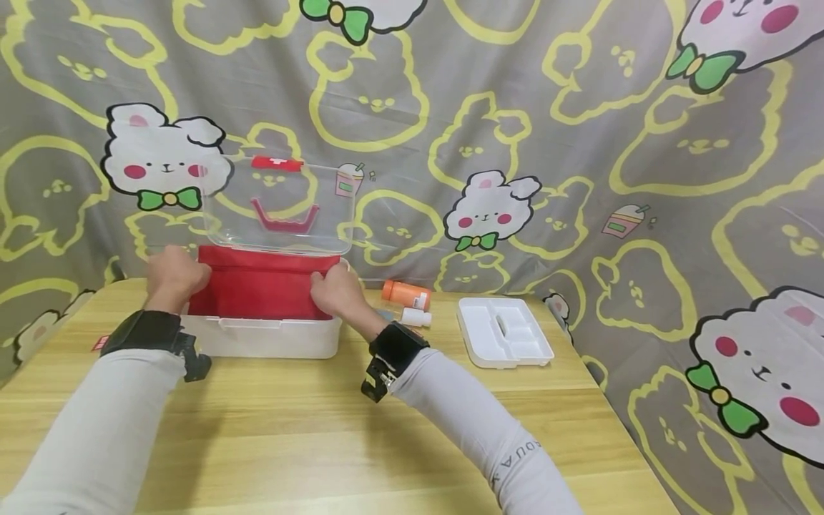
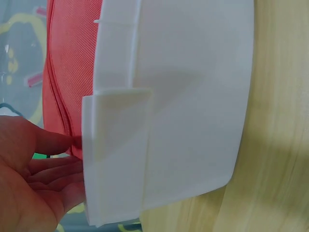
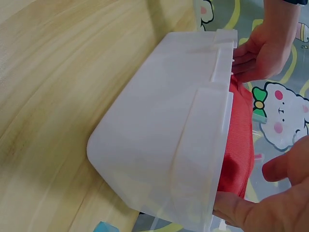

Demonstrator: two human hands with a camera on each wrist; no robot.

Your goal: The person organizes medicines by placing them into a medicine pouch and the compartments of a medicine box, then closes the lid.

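A red zippered fabric pouch [image 1: 267, 286] sits inside a white plastic box [image 1: 257, 337], its upper part rising above the front rim. At the pouch's left end, my left hand [image 1: 175, 275] pinches the corner by the zipper, thumb on the fabric [image 2: 63, 111] and fingers behind the rim. Over at the right end is my right hand [image 1: 337, 290]. In the right wrist view, this hand [image 3: 275, 198] has its fingers at the box's rim beside the pouch, while its thumb stands apart from them. The fingertips are partly hidden by the box wall.
The clear lid [image 1: 280, 204] with its red handle stands raised behind the box. To the right lie an orange bottle [image 1: 405, 294], a small white-capped bottle [image 1: 415, 317] and a white compartment tray [image 1: 476, 347]. A patterned curtain [image 1: 412, 164] hangs behind the table [image 1: 309, 429].
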